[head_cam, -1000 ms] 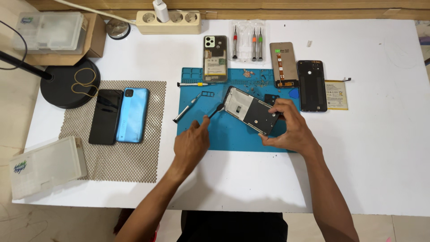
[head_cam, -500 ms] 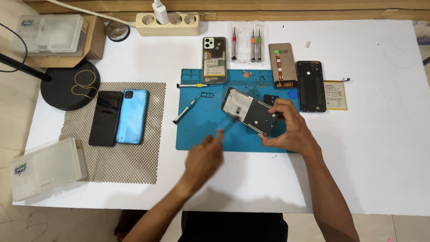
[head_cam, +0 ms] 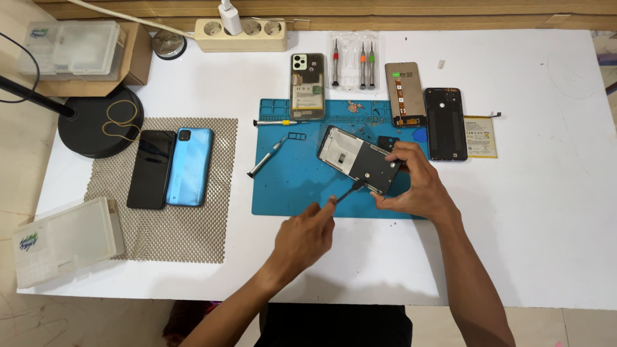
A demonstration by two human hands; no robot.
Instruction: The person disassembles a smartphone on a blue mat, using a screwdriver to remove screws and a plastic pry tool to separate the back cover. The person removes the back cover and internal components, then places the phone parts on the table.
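A white bench point(head_cam: 546, 212) carries a blue work mat point(head_cam: 289, 186). On the mat, the right hand point(head_cam: 414, 189) has its fingers point(head_cam: 405, 151) grasping a tilted phone frame point(head_cam: 357, 159). Just left of them, the left hand point(head_cam: 307, 234) pinches a thin dark tool point(head_cam: 350, 189), its tip at the frame's lower edge. A screwdriver point(head_cam: 267, 157) lies farther left.

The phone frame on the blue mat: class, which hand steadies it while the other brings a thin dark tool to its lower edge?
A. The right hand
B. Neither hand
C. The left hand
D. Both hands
A. The right hand grips the phone frame at its right end, while the left hand holds only the thin dark tool.
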